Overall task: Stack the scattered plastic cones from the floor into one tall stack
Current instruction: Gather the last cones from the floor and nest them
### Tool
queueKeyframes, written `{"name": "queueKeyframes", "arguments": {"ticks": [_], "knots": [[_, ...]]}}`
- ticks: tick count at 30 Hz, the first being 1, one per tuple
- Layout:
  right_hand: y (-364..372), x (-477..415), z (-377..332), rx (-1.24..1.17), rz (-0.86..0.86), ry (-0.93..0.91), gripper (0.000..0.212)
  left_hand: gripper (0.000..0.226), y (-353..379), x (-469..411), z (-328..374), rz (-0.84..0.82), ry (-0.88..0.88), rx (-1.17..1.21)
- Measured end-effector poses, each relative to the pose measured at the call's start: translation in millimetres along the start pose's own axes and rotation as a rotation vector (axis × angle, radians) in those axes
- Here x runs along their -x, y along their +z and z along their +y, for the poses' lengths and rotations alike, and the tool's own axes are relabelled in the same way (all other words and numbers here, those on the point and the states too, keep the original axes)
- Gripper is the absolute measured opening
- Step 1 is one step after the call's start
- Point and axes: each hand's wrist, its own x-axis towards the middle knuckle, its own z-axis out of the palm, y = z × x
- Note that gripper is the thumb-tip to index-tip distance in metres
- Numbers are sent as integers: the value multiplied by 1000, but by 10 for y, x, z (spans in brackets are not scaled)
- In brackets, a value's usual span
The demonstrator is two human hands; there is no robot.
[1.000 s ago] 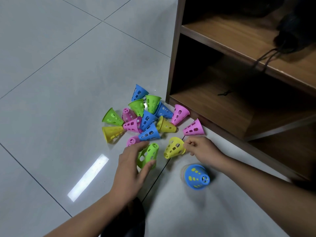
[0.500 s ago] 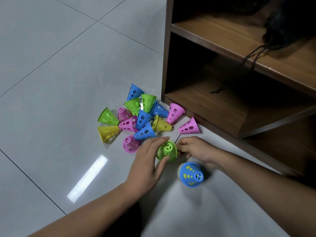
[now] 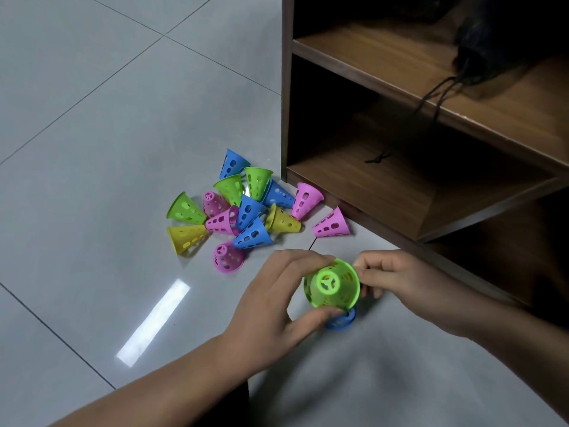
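Two hands meet at the lower middle of the frame on a green cone [image 3: 332, 283] — the left hand [image 3: 271, 306] curls fingers and thumb round it, the right hand [image 3: 397, 282] pinches its rim. It sits narrow end up over a blue cone [image 3: 343, 321] on the floor [image 3: 92, 149]. Other cones [image 3: 249, 211] lie heaped at centre frame, beside the corner of a wooden shelf [image 3: 400, 192].

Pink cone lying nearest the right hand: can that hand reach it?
Probably yes: the pink cone lies just beyond the right hand, only bare floor between, but that hand must first release the green cone.
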Motion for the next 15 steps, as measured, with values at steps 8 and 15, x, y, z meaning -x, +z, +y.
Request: {"name": "queueKeyframes", "arguments": {"ticks": [8, 15], "knots": [[127, 141, 449, 33, 185, 174, 18, 51, 346, 187, -131, -157, 34, -53], [508, 75, 768, -431, 157, 500, 28, 47, 538, 268, -365, -254, 48, -183]]}}
